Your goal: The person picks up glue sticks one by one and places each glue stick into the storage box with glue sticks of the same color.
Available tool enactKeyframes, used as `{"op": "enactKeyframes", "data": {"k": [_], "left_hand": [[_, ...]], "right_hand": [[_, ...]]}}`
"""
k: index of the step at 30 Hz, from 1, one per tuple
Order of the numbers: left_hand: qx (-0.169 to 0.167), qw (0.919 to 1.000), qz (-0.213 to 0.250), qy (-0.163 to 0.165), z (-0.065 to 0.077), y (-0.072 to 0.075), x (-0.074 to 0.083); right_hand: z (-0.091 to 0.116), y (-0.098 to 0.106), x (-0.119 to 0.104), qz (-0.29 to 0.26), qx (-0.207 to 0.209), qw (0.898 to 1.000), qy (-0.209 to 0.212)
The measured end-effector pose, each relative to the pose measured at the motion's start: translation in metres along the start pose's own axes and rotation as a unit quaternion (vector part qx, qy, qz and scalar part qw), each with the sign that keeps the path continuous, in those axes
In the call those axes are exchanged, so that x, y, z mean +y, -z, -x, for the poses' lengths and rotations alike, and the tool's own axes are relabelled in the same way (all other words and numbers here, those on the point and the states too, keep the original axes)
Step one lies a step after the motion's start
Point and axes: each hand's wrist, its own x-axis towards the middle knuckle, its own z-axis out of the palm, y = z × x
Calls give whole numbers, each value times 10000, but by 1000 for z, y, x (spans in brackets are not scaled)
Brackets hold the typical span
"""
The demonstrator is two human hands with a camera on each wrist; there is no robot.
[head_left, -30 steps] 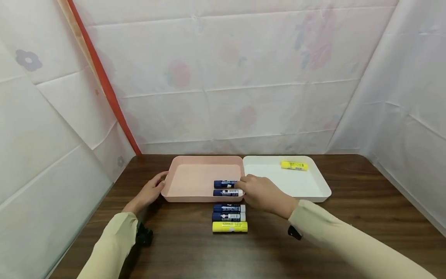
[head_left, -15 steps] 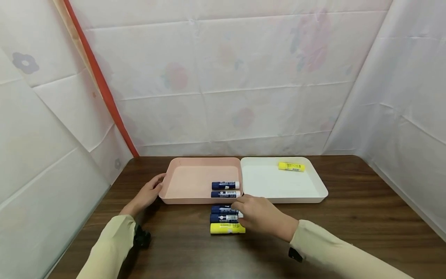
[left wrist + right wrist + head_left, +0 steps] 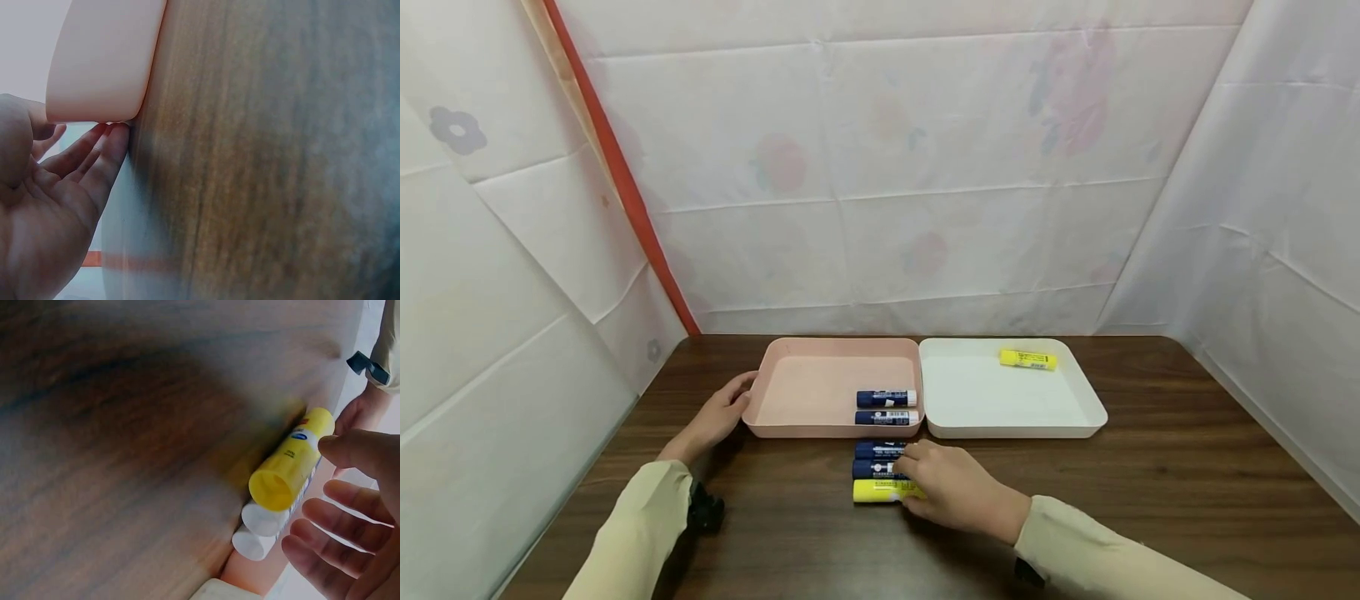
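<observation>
My left hand (image 3: 718, 418) rests at the left side of a pink tray (image 3: 808, 387), its fingertips (image 3: 115, 140) against the outer wall. My right hand (image 3: 958, 487) reaches over the right ends of a row on the table: two dark blue glue sticks (image 3: 868, 469) and, nearest me, a yellow glue stick (image 3: 875, 492). In the right wrist view its fingers (image 3: 340, 525) are spread and loosely bent, the thumb close beside the yellow stick; the blue sticks show white ends (image 3: 264, 520). Two more blue glue sticks (image 3: 880, 417) lie inside the pink tray's right side.
A white tray (image 3: 985, 400) stands against the pink tray's right side, with one yellow glue stick (image 3: 1027, 359) lying near its back. Patterned white sheets (image 3: 880, 167) hang behind the brown wooden table (image 3: 1172, 450) and at both sides.
My right hand has left the back blue glue stick in the pink tray and come toward me, over the front row, down to the yellow stick. The left hand keeps its place at the tray.
</observation>
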Motion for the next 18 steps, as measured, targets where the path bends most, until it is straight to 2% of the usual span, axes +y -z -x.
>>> {"op": "enactKeyframes", "data": {"k": [9, 18], "left_hand": [[-32, 10000, 18, 86, 0, 0, 0], [-26, 10000, 5, 95, 2, 0, 2]], "right_hand": [[-1, -7, -3, 106, -166, 9998, -107], [-2, -12, -7, 260, -97, 9996, -64]]}}
